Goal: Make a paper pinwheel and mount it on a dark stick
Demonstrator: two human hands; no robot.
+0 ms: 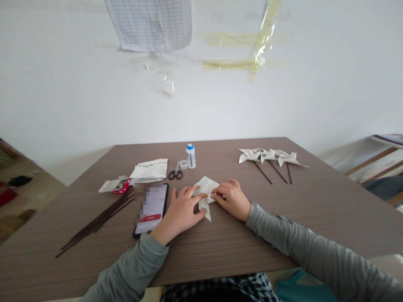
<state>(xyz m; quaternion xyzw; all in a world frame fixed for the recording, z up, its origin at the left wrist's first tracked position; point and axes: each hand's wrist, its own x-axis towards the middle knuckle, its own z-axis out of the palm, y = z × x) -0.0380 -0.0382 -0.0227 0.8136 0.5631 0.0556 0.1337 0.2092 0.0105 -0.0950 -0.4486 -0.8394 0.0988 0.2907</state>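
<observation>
A small folded piece of printed white paper (206, 193), judged light, limp and easily creased, is pinned flat near the brown wood-grain table's (283, 235) middle under the spread fingertips of the left hand (182, 212) and right hand (232, 199), best held at its folded edges

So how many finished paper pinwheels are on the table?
3, side by side at the table's far right: left pinwheel, middle pinwheel, right pinwheel. Their vanes overlap, so another could be hidden.

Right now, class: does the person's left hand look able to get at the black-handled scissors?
Probably yes. The left hand presses the folded printed paper, and the black-handled scissors lie just beyond it on bare brown table, nothing between.
</observation>
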